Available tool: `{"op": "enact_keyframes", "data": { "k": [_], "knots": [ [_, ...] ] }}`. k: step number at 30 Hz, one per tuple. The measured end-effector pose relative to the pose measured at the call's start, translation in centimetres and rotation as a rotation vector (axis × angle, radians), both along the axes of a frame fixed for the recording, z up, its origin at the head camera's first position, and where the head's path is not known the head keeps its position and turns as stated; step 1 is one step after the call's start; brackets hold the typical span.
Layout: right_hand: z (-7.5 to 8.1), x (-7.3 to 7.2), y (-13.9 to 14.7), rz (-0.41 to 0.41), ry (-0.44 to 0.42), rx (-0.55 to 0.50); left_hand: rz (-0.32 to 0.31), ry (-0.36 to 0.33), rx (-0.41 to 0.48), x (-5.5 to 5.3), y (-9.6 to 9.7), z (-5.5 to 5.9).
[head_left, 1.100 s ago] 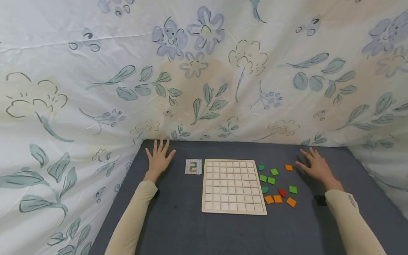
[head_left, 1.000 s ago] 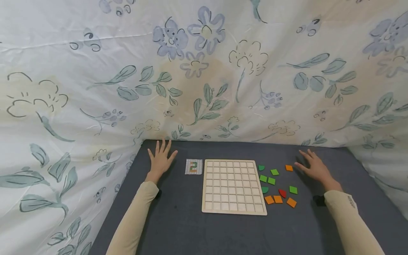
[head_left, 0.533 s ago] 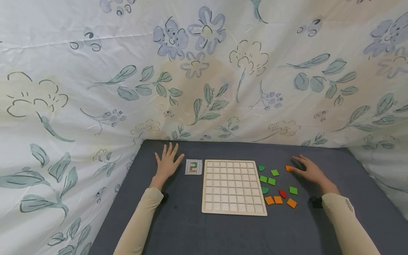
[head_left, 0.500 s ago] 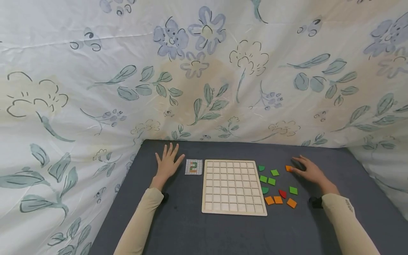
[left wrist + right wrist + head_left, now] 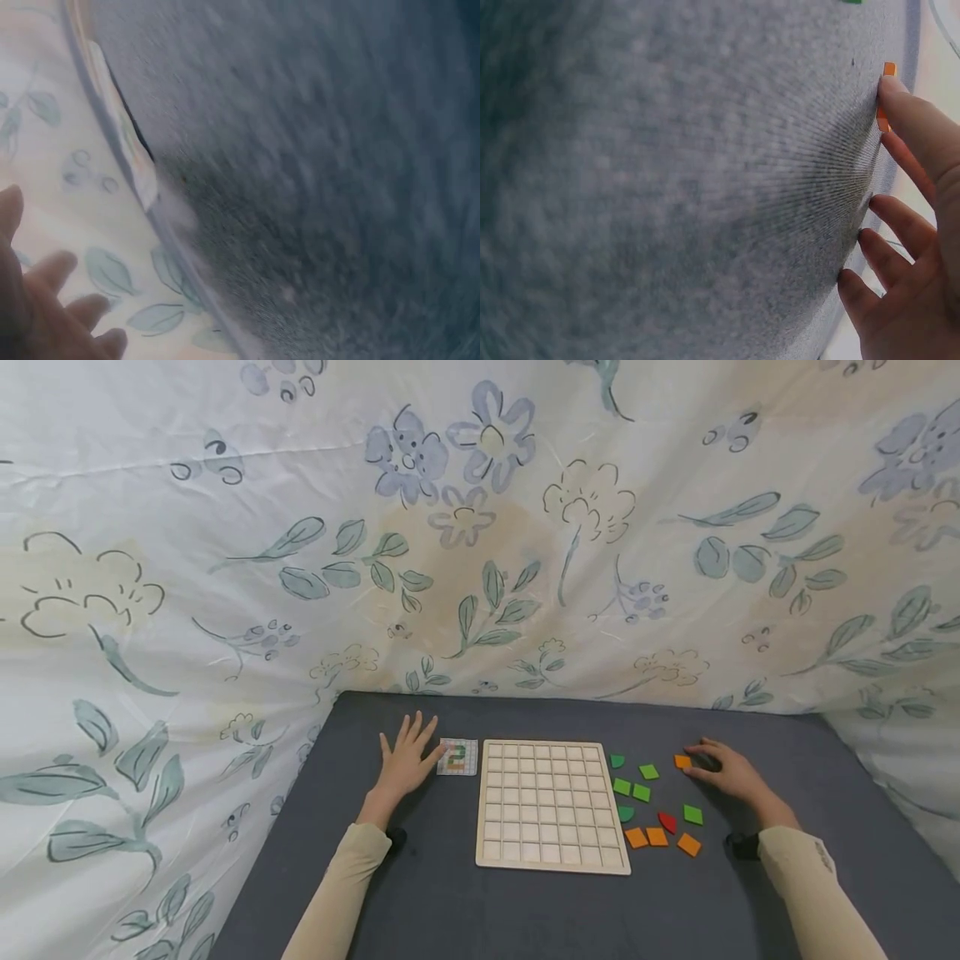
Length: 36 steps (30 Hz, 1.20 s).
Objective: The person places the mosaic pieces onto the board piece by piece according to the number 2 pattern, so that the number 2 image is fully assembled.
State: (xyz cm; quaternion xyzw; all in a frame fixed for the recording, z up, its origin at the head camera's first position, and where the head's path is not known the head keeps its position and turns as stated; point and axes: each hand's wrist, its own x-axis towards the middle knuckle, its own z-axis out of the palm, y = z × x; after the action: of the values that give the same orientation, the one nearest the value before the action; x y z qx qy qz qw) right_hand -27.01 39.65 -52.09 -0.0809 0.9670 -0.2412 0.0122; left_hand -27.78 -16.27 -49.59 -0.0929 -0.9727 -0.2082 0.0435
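**Right of the wooden board (image 5: 551, 806), the right hand (image 5: 738, 775) at an orange tile (image 5: 682, 762)**

Nearest on the dark table (image 5: 420, 902) lies the board, loose tiles (image 5: 657, 837) scattered along its right side. Farther back, the orange tile sits between the right thumb and index finger; whether they pinch it, I cannot tell. The left hand (image 5: 405, 763), fingers spread, has its thumb over the edge of a printed card (image 5: 461, 758). Behind hangs a flowered curtain (image 5: 480, 527). Only the head view shows the board; the right wrist view shows the thumb covering part of the tile.
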Motion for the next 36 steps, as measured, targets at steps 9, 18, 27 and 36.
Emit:
{"op": "enact_keyframes", "data": {
  "k": [9, 18, 27, 36],
  "knots": [
    [-0.2, 0.3, 0.1, -0.034, -0.003, -0.024, -0.055, -0.057, -0.019, 1.9, 1.1, 0.2],
    [-0.3, 0.3, 0.2, -0.035, 0.028, -0.019, -0.12, -0.076, 0.001, 3.4, 2.3, 1.0],
    [-0.2, 0.3, -0.1, -0.028, 0.067, -0.018, -0.201, -0.08, -0.018, 4.5, 2.8, 0.8],
    [0.3, 0.0, -0.9, -0.032, 0.07, -0.028, -0.251, -0.154, -0.05, 6.0, 3.6, 0.8]
  ]
}}
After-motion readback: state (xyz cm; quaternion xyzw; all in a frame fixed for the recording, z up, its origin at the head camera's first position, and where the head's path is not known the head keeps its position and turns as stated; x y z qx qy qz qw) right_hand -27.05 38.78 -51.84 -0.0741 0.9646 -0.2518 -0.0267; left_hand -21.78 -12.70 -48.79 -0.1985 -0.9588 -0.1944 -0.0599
